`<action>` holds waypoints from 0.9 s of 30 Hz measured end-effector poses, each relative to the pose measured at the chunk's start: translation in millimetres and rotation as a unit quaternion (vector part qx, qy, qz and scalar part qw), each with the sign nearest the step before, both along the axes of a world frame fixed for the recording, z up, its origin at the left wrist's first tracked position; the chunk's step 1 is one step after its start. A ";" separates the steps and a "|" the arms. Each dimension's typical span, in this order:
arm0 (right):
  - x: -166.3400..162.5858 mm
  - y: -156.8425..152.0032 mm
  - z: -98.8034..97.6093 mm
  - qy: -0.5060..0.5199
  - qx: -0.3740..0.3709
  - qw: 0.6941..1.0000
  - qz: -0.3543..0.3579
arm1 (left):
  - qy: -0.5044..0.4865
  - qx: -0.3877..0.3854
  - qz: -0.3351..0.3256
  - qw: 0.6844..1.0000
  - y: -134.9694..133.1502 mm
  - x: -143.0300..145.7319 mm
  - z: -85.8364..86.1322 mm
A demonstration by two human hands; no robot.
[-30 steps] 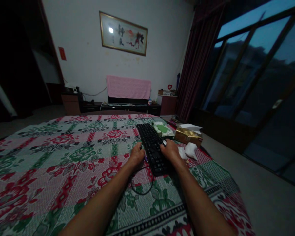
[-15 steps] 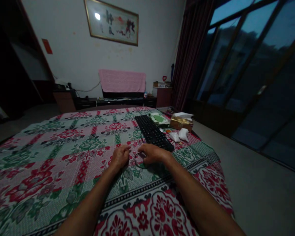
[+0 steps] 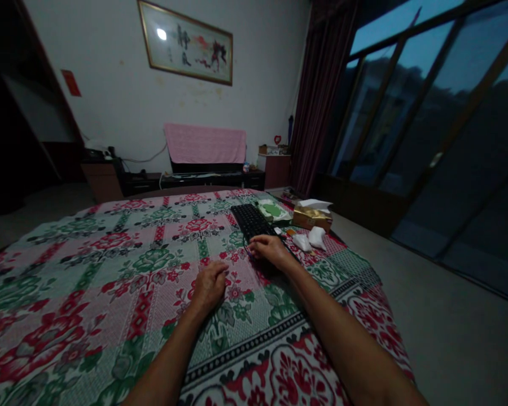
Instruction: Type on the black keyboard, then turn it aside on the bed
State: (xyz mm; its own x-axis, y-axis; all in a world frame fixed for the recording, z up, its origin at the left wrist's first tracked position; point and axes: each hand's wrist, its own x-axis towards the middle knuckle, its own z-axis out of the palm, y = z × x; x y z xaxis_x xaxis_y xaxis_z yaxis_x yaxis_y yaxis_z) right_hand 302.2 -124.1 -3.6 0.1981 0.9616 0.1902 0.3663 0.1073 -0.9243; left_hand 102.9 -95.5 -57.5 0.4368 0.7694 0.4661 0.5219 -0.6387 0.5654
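Note:
My right hand point(image 3: 268, 250) is closed in a pinch on a thin dark cable point(image 3: 246, 246), at the left edge of a black keyboard point(image 3: 254, 221). The hand and wrist cover the keyboard's near end. Only a short piece of the cable shows beside the fingers. My left hand point(image 3: 210, 282) rests on the patterned tablecloth point(image 3: 161, 316), a little left of and nearer than the right one. Its fingers are curled together, and nothing shows in them.
Right of the keyboard lie a green-and-white packet point(image 3: 274, 210), a gold tissue box point(image 3: 312, 216) and crumpled white tissues point(image 3: 316, 238). The table's right edge drops to the floor. Behind the table stands a low cabinet point(image 3: 203, 180) with a pink cloth point(image 3: 205, 144) above it.
My right hand has moved forward to the keyboard's side, and the cable loop beneath it no longer shows. My left hand has shifted slightly nearer, apart from the right.

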 end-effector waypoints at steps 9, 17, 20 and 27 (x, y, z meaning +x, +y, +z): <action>80.6 22.3 -2.6 0.270 -0.054 0.960 -0.040 | -0.017 -0.007 -0.001 1.000 -0.4 2.4 -2.3; 109.6 12.4 7.2 0.280 -0.093 0.950 0.102 | -0.030 -0.006 -0.004 1.000 -1.7 3.1 1.0; 106.1 9.3 10.2 0.168 -0.080 0.979 0.077 | -0.036 0.000 -0.005 0.999 0.3 3.5 -0.4; 94.9 13.3 -6.8 -0.384 0.019 0.920 -0.074 | -0.053 -0.004 -0.011 0.999 -0.6 2.7 -0.7</action>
